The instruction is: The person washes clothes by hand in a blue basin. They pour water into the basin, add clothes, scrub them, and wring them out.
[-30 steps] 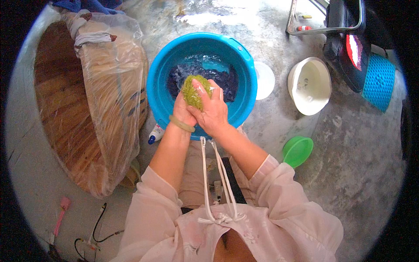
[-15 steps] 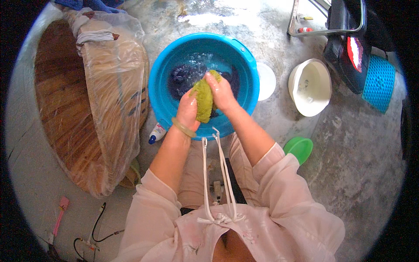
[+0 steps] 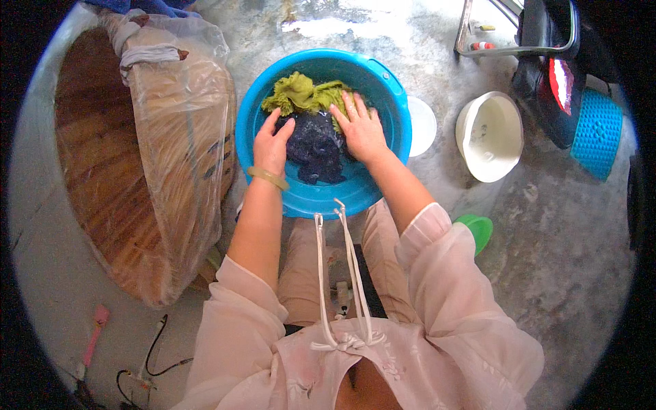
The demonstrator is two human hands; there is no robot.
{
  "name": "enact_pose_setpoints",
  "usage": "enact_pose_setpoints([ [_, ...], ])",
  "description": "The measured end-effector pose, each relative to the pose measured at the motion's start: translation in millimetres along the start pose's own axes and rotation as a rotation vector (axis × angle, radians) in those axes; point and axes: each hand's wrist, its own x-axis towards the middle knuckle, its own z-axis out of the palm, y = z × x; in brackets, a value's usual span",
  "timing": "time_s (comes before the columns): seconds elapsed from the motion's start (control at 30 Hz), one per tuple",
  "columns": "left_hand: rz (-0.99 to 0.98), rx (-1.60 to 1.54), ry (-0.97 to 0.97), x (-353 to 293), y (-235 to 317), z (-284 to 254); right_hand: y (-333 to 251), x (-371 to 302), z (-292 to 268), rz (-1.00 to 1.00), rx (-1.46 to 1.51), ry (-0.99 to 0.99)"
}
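Note:
In front of me a round blue basin (image 3: 270, 72) holds wet cloth. A yellow-green cloth (image 3: 297, 94) lies crumpled along its far side. Nearer to me in the basin is a soaked dark navy cloth (image 3: 318, 147). My left hand (image 3: 273, 143), with a pale bangle (image 3: 268, 178) at the wrist, is at the basin's left side, its fingers apart beside both cloths. My right hand (image 3: 362, 130) is spread over the right end of the yellow-green cloth, its fingertips touching it. Neither hand grips anything.
Left of the basin leans a large round wooden tabletop (image 3: 102, 164) partly covered in clear plastic (image 3: 181, 137). To the right are a white lid (image 3: 421, 126), a cream bowl (image 3: 489, 137), a green bowl (image 3: 476, 231) and a blue textured basket (image 3: 596, 134). A metal-framed chair (image 3: 519, 51) stands at the far right.
The yellow-green cloth, bunched between both hands above the basin before, now lies spread in its far part. My hands have opened and moved apart, and the dark cloth is more exposed.

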Motion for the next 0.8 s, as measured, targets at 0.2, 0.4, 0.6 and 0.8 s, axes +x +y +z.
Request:
enact_pose_setpoints([
  [0.2,-0.192,-0.281,-0.141,-7.6,-16.9,1.4,4.0,4.4,22.9,0.028,0.206,-0.055],
  [0.4,-0.339,-0.394,-0.299,-2.1,-17.1,7.0,27.8,19.2,-20.7,0.585,1.017,0.057],
  [0.6,-0.432,-0.687,-0.405,-10.9,-7.3,23.6,-27.3,-6.5,-89.2,0.656,1.975,0.122],
  [0.8,-0.342,-0.877,-0.657,-1.3,-8.9,21.4,-68.3,-37.1,-119.3,0.645,2.62,-0.092],
])
